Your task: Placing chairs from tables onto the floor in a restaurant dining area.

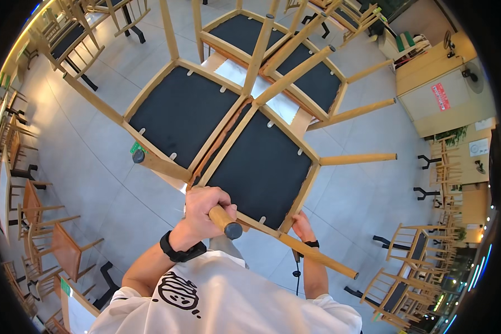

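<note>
Right in front of me is an upside-down wooden chair (258,163), its black seat underside facing up and its legs splayed. My left hand (206,206) is wrapped around one of its round legs (220,216), just below the dark foot cap. At the near right corner my right hand (303,227) grips the chair by its edge, with the fingertips partly hidden beneath. A second upturned chair (187,117) sits close against its left side. Under the chairs shows part of a white-topped table (277,100) with a wooden border.
Two more upturned chairs (308,79) occupy the table's far side, legs jutting up. Brown-seated chairs (66,250) stand at left. Stacked chairs on tables (413,250) line the right. A wooden counter (442,92) with fans is at far right. Grey tiled floor (96,167) surrounds the table.
</note>
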A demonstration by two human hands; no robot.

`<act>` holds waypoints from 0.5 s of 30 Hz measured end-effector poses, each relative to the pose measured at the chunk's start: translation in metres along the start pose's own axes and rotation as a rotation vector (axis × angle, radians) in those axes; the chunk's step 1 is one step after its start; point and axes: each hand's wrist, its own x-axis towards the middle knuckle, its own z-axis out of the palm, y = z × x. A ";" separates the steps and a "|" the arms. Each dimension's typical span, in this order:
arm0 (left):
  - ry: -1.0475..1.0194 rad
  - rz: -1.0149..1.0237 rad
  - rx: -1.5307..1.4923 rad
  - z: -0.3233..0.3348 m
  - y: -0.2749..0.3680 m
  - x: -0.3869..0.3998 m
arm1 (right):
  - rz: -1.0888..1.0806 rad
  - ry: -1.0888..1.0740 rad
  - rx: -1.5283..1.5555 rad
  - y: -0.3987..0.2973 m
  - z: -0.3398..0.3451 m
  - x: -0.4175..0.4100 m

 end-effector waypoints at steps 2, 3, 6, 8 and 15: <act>0.002 -0.012 -0.023 0.001 -0.002 0.000 | -0.013 0.011 -0.010 0.001 -0.002 -0.003; 0.001 -0.015 -0.031 0.000 -0.002 0.001 | -0.009 0.013 -0.024 -0.001 0.003 -0.004; -0.038 -0.060 -0.086 -0.005 -0.006 -0.003 | 0.024 0.030 -0.079 -0.008 0.013 -0.010; -0.058 -0.058 -0.093 -0.006 -0.005 -0.006 | 0.080 0.051 -0.133 -0.012 0.016 -0.016; 0.005 -0.110 -0.128 -0.001 -0.007 -0.012 | 0.108 0.051 -0.140 -0.015 0.031 -0.035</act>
